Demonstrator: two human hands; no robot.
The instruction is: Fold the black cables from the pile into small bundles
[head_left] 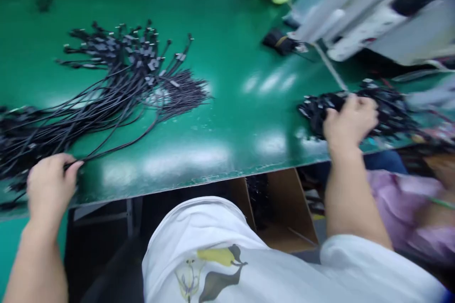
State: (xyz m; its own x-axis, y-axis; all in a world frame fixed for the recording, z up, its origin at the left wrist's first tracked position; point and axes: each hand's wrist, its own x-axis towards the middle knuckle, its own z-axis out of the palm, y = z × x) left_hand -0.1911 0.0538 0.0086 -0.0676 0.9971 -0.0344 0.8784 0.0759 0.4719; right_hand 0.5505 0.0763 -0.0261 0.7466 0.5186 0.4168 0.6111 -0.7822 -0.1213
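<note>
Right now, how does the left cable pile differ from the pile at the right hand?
Spread: the left cable pile stretches long and fans out; the right pile is bunched more compactly.
Contact: the left hand pinches at least one cable at the left cable pile's near side; the right hand is at the right pile, its grip unclear.
Shared: both are mostly black and lie on the green table.

Two hands (51,184) (350,120), two cable heaps (119,90) (389,106), one banded dark bundle (278,41)
</note>
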